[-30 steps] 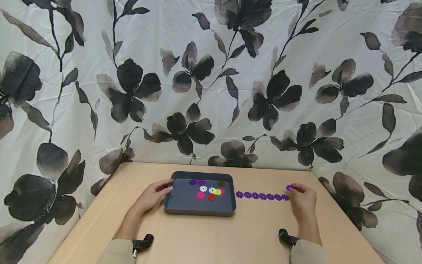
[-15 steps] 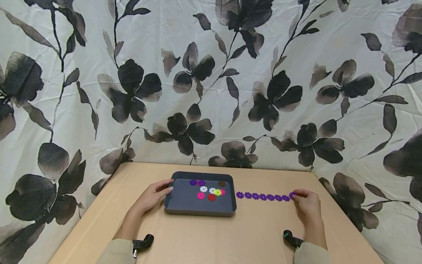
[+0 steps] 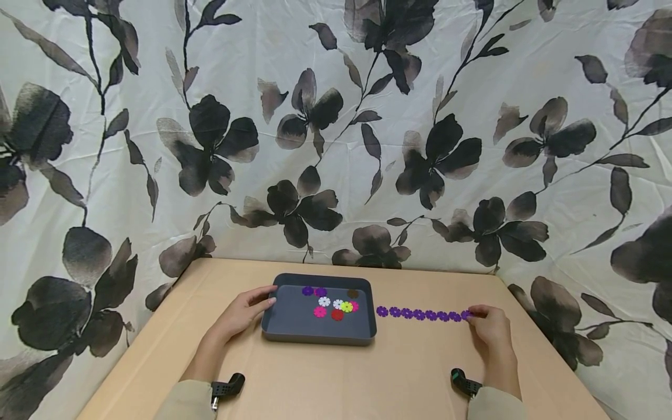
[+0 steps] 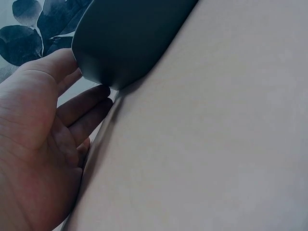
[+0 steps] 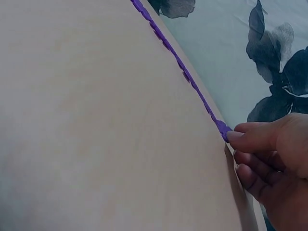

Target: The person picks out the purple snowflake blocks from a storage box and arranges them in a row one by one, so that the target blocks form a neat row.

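My left hand (image 3: 242,312) holds the left rim of a dark grey tray (image 3: 294,333); in the left wrist view its thumb goes over the rim and the other fingers lie at the outer wall. A chain of purple flower-shaped discs (image 3: 419,314) runs rightward from the tray, the discs overlapping at their edges. At its right end, my right hand (image 3: 490,326) pinches the last purple flower-shaped disc (image 5: 223,130) between thumb and index finger. The right wrist view shows the chain edge-on along the table, the other fingers loosely curled below the thumb.
Inside the tray lie loose flower-shaped discs: purple (image 3: 307,290), white (image 3: 324,301), pink (image 3: 319,312), yellow (image 3: 346,305), red (image 3: 337,315) and brown (image 3: 353,293). The light wood table (image 3: 336,379) ends at a floral cloth (image 3: 367,175) hanging behind.
My right hand has come down and slightly rightward with the purple disc, bringing it from above the chain to its right end. My left hand and the tray have stayed put.
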The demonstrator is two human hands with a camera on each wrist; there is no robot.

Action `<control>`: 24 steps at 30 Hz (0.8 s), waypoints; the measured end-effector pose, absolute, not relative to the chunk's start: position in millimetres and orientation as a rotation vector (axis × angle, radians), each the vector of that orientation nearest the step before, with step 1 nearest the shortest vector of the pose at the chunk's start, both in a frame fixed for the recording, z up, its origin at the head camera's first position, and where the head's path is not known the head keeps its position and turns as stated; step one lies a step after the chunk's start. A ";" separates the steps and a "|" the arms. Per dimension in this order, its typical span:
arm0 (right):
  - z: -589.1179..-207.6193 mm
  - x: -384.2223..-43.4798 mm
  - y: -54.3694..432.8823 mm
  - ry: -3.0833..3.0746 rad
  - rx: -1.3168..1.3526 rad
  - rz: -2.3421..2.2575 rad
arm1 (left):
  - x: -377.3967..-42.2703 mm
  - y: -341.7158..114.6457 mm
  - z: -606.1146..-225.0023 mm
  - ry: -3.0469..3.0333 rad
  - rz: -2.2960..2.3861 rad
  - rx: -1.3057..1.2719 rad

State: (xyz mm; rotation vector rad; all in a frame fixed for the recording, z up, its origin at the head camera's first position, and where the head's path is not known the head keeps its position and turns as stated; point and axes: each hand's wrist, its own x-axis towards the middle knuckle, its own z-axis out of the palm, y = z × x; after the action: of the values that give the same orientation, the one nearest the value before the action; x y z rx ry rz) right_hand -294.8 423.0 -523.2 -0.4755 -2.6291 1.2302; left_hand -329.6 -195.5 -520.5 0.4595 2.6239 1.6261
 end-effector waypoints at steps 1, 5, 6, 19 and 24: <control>-523.2 -294.5 423.2 -2.635 -0.471 1.219 | -329.5 -195.5 -520.8 2.625 1.624 0.459; -523.6 -294.0 424.6 -2.651 -0.460 1.185 | -329.4 -195.6 -521.3 2.629 1.620 0.460; -523.4 -293.9 424.8 -2.653 -0.462 1.184 | -329.4 -195.6 -521.3 2.631 1.618 0.460; -513.1 -295.9 408.7 -2.550 -0.379 1.232 | -329.5 -195.0 -520.4 2.631 1.620 0.457; -503.2 -305.7 388.2 -2.410 -0.302 1.385 | -328.8 -196.8 -519.7 2.629 1.618 0.448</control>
State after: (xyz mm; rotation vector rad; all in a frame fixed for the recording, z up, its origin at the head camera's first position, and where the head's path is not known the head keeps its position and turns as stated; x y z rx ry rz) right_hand -305.7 388.2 -503.2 -0.3020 -2.4099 1.3853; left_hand -328.8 -196.8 -519.7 0.4479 2.6290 1.6175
